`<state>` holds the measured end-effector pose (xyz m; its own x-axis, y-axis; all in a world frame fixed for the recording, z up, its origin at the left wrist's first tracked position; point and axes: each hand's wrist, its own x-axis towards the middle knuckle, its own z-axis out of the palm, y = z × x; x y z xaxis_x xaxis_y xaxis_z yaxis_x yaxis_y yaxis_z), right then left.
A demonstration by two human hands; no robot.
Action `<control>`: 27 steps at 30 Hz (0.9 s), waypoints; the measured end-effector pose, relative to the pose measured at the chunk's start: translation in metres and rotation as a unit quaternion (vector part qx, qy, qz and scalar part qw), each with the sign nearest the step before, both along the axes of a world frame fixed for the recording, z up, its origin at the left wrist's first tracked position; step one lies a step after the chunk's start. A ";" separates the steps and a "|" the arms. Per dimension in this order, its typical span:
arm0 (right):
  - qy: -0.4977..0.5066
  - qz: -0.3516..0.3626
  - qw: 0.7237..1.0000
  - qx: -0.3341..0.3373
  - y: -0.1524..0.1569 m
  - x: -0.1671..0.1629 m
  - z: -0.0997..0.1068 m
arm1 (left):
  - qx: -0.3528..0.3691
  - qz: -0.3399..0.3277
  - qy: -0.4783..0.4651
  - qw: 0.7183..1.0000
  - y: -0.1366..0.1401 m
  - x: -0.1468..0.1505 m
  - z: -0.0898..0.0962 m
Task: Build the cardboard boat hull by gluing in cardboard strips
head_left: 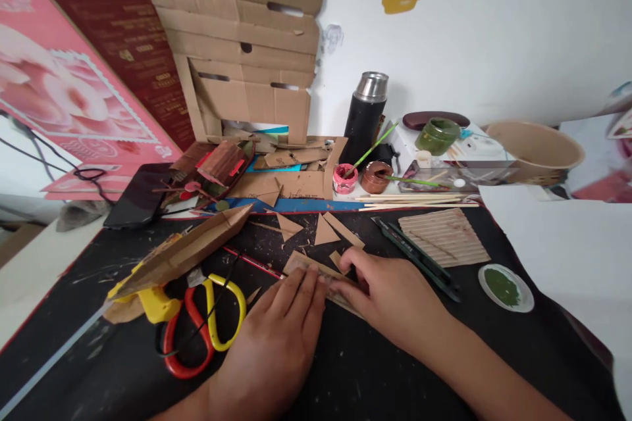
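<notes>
A narrow cardboard strip point(299, 263) lies slantwise on the black work surface, partly hidden under both hands. My left hand point(279, 335) rests on it with fingers stretched out flat, side by side. My right hand point(395, 293) has its thumb and bent index finger closed on the strip's right part; its other fingers are curled out of sight. A pencil point(254, 262) points in toward the left fingertips. Just beyond the hands are cardboard triangles point(326, 230) and offcuts. Scissors point(213, 335) with red and yellow handles lie left of my left hand.
A folded cardboard shape point(187, 253) lies over a yellow glue gun point(160, 302) at left. To the right are a dark green cutter point(419, 260), corrugated cardboard point(444, 237) and a lid with green paint point(506, 288). Paint jars point(378, 177) and a black flask point(365, 115) stand behind.
</notes>
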<state>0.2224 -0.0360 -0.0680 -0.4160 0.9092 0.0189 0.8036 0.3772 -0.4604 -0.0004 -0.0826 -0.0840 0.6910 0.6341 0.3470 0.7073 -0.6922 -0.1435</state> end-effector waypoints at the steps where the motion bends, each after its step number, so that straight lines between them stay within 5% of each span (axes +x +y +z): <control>1: 0.003 0.000 1.000 -0.003 0.000 0.000 0.000 | -0.004 -0.004 -0.004 1.000 0.000 0.000 0.000; 11: 0.006 0.022 0.999 0.028 -0.003 -0.002 -0.004 | -0.016 0.003 -0.004 1.000 0.000 -0.004 -0.008; 27: -0.002 0.031 0.999 -0.028 -0.002 0.000 0.006 | -0.022 0.027 0.002 0.999 -0.001 -0.004 -0.003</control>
<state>0.2224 -0.0384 -0.0624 -0.4723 0.8808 -0.0324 0.7808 0.4011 -0.4790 -0.0043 -0.0833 -0.0869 0.6574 0.6845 0.3151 0.7427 -0.6592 -0.1177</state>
